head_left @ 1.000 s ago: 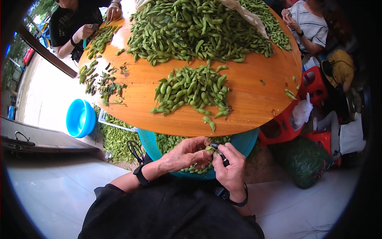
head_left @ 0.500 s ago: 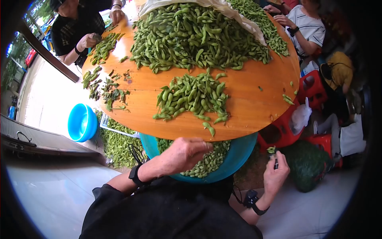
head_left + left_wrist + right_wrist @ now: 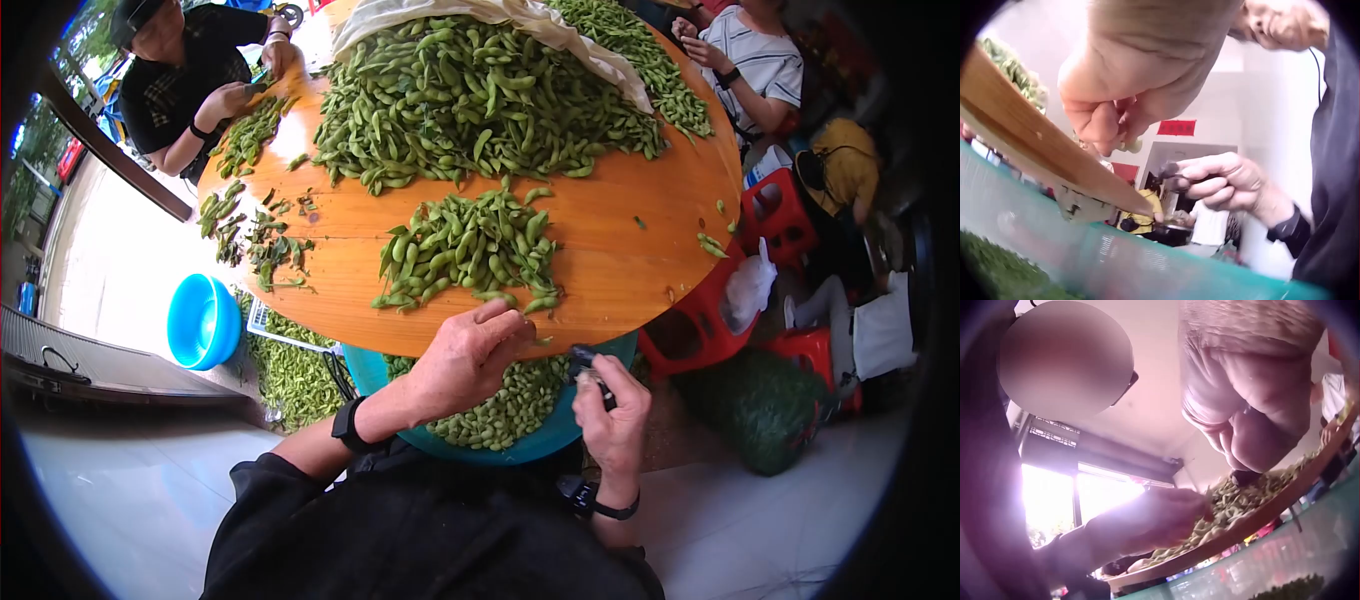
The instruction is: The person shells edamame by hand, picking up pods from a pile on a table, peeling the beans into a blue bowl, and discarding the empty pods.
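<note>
My left hand (image 3: 468, 362) is over the table's near edge, just in front of the small heap of green pods (image 3: 465, 245). Its thumb and fingers pinch a green pod (image 3: 543, 341), whose pale green end (image 3: 1134, 146) shows below the fingertips in the left wrist view. To its right, my right hand (image 3: 614, 415) grips a small black tool (image 3: 582, 357); the tool's dark tip (image 3: 1245, 477) pokes out under the fingers in the right wrist view. Below both hands, a teal basin (image 3: 560, 425) holds shelled green beans (image 3: 500, 412).
A large pod pile (image 3: 480, 100) covers the back of the wooden table (image 3: 620, 250). Leafy scraps (image 3: 272, 245) lie at its left. A blue basin (image 3: 203, 322) stands left on the floor, red stools (image 3: 700, 325) and a green net bag (image 3: 765, 415) right. Two people sit across the table.
My right hand has come back from the far right, beside the basin, to near the left hand. The left hand has moved up to the table edge and taken hold of a pod.
</note>
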Motion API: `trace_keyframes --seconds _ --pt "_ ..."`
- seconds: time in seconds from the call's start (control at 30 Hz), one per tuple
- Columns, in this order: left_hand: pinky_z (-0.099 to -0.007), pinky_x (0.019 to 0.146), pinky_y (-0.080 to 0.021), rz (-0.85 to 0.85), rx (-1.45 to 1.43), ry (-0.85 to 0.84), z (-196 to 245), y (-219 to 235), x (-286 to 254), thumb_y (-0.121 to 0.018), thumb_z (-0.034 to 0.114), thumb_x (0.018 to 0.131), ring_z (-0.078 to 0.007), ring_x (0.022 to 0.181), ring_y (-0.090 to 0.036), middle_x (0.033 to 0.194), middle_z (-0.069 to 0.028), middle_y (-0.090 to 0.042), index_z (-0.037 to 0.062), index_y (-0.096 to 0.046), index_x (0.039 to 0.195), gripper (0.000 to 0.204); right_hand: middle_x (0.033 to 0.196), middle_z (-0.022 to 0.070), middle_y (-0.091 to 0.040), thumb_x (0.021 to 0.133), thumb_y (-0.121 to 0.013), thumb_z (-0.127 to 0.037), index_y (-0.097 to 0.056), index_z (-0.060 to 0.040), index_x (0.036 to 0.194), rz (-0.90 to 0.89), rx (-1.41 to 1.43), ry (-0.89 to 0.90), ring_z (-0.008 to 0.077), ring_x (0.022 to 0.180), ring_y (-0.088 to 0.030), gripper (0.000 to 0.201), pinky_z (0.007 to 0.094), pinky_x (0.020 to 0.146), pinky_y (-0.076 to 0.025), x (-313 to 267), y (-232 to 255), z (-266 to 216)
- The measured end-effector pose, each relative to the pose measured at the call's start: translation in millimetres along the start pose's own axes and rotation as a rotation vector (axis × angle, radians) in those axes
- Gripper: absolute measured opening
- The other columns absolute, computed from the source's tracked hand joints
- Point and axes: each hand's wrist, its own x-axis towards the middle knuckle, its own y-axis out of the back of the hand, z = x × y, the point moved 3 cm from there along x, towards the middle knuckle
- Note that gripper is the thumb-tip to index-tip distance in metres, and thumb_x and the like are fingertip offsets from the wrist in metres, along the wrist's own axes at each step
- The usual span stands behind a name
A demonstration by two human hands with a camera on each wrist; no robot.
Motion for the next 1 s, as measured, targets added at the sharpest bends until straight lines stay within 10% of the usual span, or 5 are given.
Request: trace_keyframes --seconds 0.13,0.33,0.67,0.83,1.0 --pt "-0.021 0.055 -0.041 -0.16 -0.654 0.531 0 -8 -19 -0.062 0.014 0.098 -0.0019 0.065 -0.047 0.076 0.0054 -0.055 0.0008 -0.063 0.1 0.013 0.083 0.0016 -0.052 0.092 -0.056 0.003 -0.062 0.0094 0.114 -0.139 0.334 -0.12 0.0053 0.057 -0.049 0.023 0.0212 0.048 -0.039 0 -26 -8" --pt "-0.0184 0.053 -0.035 -0.183 -1.101 0.753 -4 -20 -38 -0.063 0.016 0.098 0.0001 0.063 -0.042 0.077 0.0068 -0.054 0.0024 -0.064 0.099 0.014 0.083 0.0028 -0.051 0.092 -0.058 0.002 -0.061 0.0116 0.112 -0.163 0.373 -0.144 0.0056 0.057 -0.05 0.022 0.0219 0.047 -0.039 -5 -30 -4" --pt "-0.02 0.051 -0.033 -0.041 -0.919 0.612 4 -23 -46 -0.06 0.016 0.099 -0.0019 0.06 -0.042 0.073 0.0059 -0.052 0.0034 -0.061 0.096 0.013 0.082 0.0049 -0.054 0.091 -0.06 0.002 -0.061 0.0114 0.103 -0.131 0.278 -0.101 0.0079 0.057 -0.054 0.015 0.0236 0.046 -0.042 -9 -31 2" --pt "-0.0214 0.045 -0.027 -0.211 -1.653 0.82 -1 -34 -50 -0.059 0.015 0.099 -0.0042 0.054 -0.04 0.069 0.0042 -0.049 0.0062 -0.06 0.095 0.01 0.081 0.0027 -0.048 0.092 -0.056 0.005 -0.06 0.011 0.104 -0.17 0.331 -0.016 0.0054 0.055 -0.047 0.014 0.0223 0.045 -0.036 -9 -29 2" --pt "-0.0274 0.044 -0.032 -0.198 -1.247 0.78 5 -31 -47 -0.062 0.015 0.097 -0.0123 0.051 -0.046 0.068 -0.0025 -0.054 0.0039 -0.06 0.095 0.012 0.079 0.0025 -0.048 0.091 -0.055 0.005 -0.06 0.0093 0.099 -0.107 0.179 0.053 0.0061 0.055 -0.049 0.01 0.023 0.046 -0.036 -12 -32 4"
